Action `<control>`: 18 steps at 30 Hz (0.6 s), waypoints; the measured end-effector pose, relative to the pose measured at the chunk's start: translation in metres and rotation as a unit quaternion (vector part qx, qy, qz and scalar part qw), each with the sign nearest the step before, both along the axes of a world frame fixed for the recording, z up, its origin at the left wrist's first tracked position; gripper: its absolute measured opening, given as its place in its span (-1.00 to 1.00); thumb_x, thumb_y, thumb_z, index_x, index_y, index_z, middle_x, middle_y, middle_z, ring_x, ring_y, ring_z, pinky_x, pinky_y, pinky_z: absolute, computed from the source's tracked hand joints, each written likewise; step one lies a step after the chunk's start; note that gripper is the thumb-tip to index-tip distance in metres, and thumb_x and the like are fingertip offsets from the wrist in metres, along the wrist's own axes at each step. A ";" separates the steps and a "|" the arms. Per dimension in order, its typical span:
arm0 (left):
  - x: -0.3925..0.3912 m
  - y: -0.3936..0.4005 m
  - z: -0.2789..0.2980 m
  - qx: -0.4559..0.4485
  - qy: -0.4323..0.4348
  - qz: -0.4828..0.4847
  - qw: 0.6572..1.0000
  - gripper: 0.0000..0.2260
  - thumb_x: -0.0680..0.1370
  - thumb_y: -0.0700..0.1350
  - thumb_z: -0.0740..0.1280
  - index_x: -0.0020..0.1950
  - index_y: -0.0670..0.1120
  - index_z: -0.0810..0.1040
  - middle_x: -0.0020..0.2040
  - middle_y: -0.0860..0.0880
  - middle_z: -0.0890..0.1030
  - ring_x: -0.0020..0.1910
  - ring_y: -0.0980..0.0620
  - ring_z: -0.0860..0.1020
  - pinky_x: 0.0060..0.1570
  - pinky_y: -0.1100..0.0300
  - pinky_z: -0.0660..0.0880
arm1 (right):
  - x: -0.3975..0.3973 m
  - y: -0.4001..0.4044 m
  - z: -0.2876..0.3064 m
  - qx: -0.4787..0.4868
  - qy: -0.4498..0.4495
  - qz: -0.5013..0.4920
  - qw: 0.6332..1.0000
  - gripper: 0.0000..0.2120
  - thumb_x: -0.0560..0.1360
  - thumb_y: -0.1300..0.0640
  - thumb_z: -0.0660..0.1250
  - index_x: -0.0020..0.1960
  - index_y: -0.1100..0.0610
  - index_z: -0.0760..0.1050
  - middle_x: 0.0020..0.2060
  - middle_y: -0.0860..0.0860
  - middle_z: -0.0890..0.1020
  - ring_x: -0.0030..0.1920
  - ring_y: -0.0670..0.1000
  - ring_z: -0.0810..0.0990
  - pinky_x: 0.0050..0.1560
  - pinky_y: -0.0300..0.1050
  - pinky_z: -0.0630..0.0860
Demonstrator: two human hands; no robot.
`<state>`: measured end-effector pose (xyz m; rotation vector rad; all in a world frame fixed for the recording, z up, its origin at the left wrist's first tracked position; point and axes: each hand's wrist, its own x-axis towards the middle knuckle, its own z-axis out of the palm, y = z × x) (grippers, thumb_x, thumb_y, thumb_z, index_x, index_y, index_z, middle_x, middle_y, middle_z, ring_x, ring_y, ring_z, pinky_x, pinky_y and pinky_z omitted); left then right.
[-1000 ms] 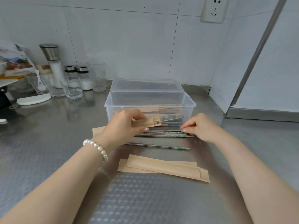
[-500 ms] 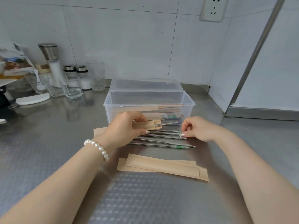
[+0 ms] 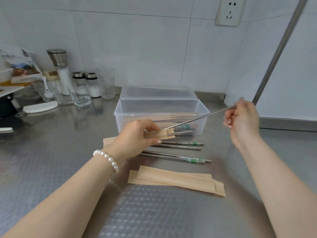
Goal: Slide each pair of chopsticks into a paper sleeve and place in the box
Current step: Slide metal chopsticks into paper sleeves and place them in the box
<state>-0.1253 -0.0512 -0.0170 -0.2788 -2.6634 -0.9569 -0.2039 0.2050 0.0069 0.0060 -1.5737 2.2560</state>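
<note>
L hand is pinching paper sleeve in front of box; R hand is gripping chopstick, tip at sleeve mouth. Risk: tip is missing the opening (one stick already in), creasing paper.

Nothing here reads as words or numbers. The printed packet far left on the counter shows a colourful picture and some lettering, too blurred to make out. The chopsticks on the counter carry green bands, no legible marking on them.
</note>
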 end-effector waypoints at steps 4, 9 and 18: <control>0.000 0.000 0.000 0.001 -0.001 0.002 1.000 -0.81 0.36 -0.08 0.48 -0.08 0.04 0.54 -0.20 0.21 0.49 -0.28 0.26 0.42 -0.26 0.47 0.28 | -0.003 0.012 0.001 -0.052 -0.009 -0.078 0.996 -0.72 0.64 0.05 0.00 -0.23 0.07 0.23 -0.65 -0.05 0.32 -0.65 -0.11 0.23 -0.60 -0.38 0.07; -0.001 0.000 -0.001 0.003 0.004 0.006 1.000 -0.80 0.36 -0.07 0.48 -0.08 0.05 0.54 -0.21 0.21 0.49 -0.29 0.26 0.42 -0.28 0.48 0.28 | -0.003 0.008 0.000 -0.023 -0.014 -0.092 0.995 -0.72 0.64 0.03 0.01 -0.24 0.06 0.22 -0.70 -0.11 0.30 -0.66 -0.12 0.22 -0.59 -0.39 0.07; -0.002 0.001 -0.001 0.008 0.017 0.007 1.000 -0.79 0.36 -0.07 0.48 -0.06 0.03 0.55 -0.20 0.21 0.49 -0.26 0.24 0.43 -0.25 0.44 0.31 | -0.001 0.003 -0.002 -0.017 -0.023 -0.087 0.996 -0.72 0.64 0.05 0.00 -0.23 0.07 0.22 -0.48 0.09 0.27 -0.67 -0.11 0.20 -0.59 -0.39 0.07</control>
